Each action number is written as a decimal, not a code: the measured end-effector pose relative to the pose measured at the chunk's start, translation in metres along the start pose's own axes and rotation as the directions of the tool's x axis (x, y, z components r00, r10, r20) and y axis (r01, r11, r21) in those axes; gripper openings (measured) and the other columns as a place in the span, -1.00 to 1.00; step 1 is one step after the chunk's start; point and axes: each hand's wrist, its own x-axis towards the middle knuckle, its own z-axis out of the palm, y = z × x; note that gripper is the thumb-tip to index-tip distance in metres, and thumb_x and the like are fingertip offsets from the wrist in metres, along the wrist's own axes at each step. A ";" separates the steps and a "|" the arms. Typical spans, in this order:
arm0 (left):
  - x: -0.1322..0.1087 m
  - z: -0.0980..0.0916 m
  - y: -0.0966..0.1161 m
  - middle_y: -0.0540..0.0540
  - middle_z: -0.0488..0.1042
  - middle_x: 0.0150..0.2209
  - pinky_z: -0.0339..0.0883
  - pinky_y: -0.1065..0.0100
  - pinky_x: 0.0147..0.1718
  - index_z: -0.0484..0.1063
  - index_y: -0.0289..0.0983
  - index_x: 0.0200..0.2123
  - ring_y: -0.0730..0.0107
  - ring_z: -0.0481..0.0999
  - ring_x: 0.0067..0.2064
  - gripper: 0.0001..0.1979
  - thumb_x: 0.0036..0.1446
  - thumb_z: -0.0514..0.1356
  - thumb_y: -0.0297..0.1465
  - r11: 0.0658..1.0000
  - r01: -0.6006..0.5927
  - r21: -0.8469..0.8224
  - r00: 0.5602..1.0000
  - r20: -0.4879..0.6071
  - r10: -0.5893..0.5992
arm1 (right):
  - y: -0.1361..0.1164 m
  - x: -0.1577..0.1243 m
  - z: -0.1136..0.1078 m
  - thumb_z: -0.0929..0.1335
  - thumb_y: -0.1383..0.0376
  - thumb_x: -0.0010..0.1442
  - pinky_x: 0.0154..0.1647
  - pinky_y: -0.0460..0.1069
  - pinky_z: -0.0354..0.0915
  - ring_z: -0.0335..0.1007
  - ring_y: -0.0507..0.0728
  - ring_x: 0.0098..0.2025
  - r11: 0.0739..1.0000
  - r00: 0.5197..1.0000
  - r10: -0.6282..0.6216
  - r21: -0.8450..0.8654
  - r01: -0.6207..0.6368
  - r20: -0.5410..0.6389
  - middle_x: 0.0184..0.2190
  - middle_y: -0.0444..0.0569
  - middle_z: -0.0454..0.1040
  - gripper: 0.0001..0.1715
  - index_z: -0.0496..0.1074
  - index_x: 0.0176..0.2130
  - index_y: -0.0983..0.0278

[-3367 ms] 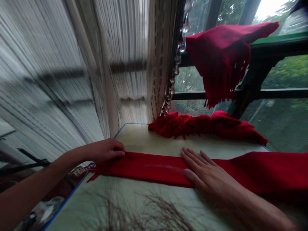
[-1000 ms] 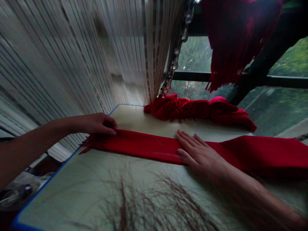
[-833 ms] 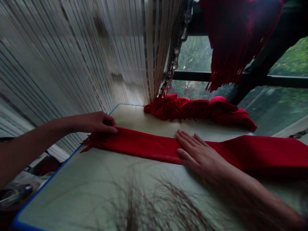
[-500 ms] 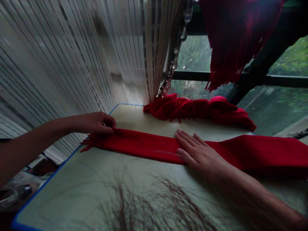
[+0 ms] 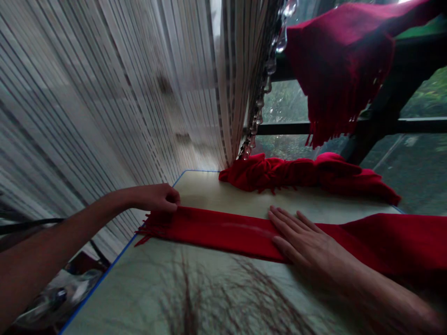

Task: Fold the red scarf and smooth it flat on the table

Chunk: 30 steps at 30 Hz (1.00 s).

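Observation:
A flat band of red fleece scarf (image 5: 216, 232) lies across a pale board (image 5: 213, 190), its fringed end at the left. My left hand (image 5: 155, 197) sits curled at the far edge of that end, fingertips on the cloth. My right hand (image 5: 307, 242) lies flat on the band with fingers spread, pressing it down and holding nothing. Behind it, a second red scarf (image 5: 307, 173) lies bunched and twisted along the far edge of the board. A third red scarf (image 5: 335, 65) hangs fringed from a dark rail (image 5: 394, 93).
A blue edge (image 5: 104, 274) runs along the board's left side. White string curtains (image 5: 122, 93) and a glass bead strand (image 5: 265, 88) hang at the left and centre. Window panes (image 5: 412, 172) show greenery. Blurred dark hair strands (image 5: 209, 302) cross the view's bottom.
The whole view has shifted, with the board and scarves lower in the frame and more of the hanging scarf showing. Both hands stay at the same places on the band.

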 end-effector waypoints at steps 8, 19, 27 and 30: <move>0.002 -0.005 -0.004 -0.05 0.57 -0.39 0.28 0.43 -0.45 0.58 -0.28 -0.25 0.29 0.51 -0.38 -0.69 0.02 0.21 -0.20 1.000 -0.011 -0.002 0.999 0.033 0.011 | 0.002 0.000 0.004 0.06 -0.13 0.45 0.51 0.33 -0.21 -0.22 0.27 0.51 1.000 1.000 0.001 0.014 -0.001 -0.025 0.49 -0.08 -0.08 -0.22 -0.04 0.47 0.13; 0.000 -0.007 -0.011 -0.04 0.57 -0.35 0.32 0.43 -0.38 0.54 -0.27 -0.25 0.28 0.53 -0.30 -0.68 0.05 0.23 -0.15 0.998 -0.059 -0.035 0.998 -0.013 0.058 | -0.008 0.003 -0.008 -0.03 -0.16 0.43 0.50 0.35 -0.29 -0.28 0.27 0.52 0.999 0.997 0.029 0.019 -0.030 0.066 0.48 0.00 -0.16 -0.11 -0.04 0.47 0.31; -0.002 0.000 -0.011 -0.07 0.63 -0.29 0.36 0.42 -0.30 0.61 -0.29 -0.16 0.25 0.58 -0.25 -0.56 0.13 0.18 -0.07 0.997 -0.067 -0.036 0.995 -0.070 0.064 | -0.004 0.002 -0.003 -0.01 -0.15 0.44 0.50 0.34 -0.28 -0.27 0.26 0.52 1.000 1.000 0.006 0.028 -0.007 0.013 0.49 0.01 -0.10 -0.15 -0.03 0.47 0.26; -0.001 0.002 -0.013 -0.07 0.64 -0.30 0.36 0.43 -0.33 0.61 -0.31 -0.14 0.26 0.58 -0.26 -0.53 0.12 0.18 -0.06 0.997 -0.071 -0.016 0.990 -0.119 0.069 | -0.002 0.002 0.000 0.00 -0.13 0.46 0.50 0.35 -0.28 -0.26 0.26 0.52 1.000 1.000 -0.004 0.021 0.004 0.005 0.49 0.02 -0.09 -0.17 -0.02 0.47 0.26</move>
